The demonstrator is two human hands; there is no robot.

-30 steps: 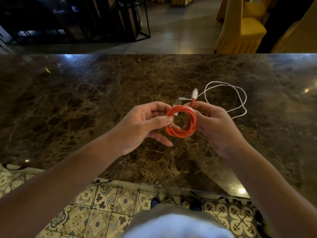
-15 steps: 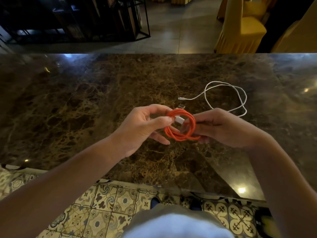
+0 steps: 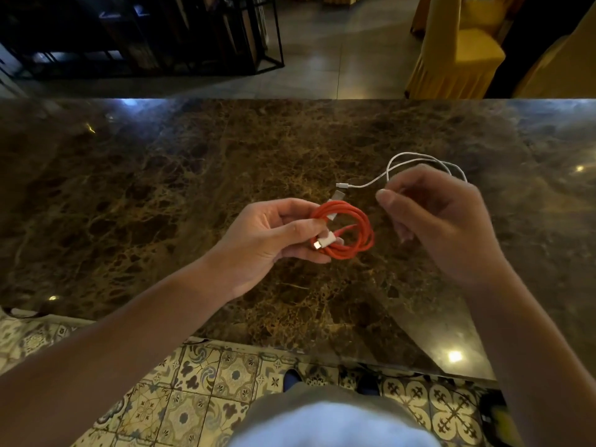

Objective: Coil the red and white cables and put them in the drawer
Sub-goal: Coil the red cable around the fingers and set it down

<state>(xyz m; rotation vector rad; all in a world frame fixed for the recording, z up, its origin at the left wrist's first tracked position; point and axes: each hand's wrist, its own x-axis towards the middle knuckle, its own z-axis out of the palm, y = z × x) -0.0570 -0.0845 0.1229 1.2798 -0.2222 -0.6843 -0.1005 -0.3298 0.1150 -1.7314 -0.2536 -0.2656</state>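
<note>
1. Clearly, the red cable (image 3: pixel 346 232) is sitting as a finished coil in the left hand (image 3: pixel 274 240), whose thumb and fingers (image 3: pixel 303 225) are pinching the loops together beside the white plug.
2. Judging by its look, it is being light, springy and smooth, so the loops are likely wanting to spring open; pinching across all strands near the plug is seeming the safest hold.
3. Beyond the red cable, the white cable (image 3: pixel 416 162) is lying loose on the counter (image 3: pixel 161 188), soft and thin, with one plug pointing toward the coil.
4. The right hand (image 3: pixel 442 217) is hovering over it, fingers loosely curled, holding nothing.
5. Left of the coil, bare counter is offering room; the near edge is lying just below the hands. No drawer is showing.
</note>
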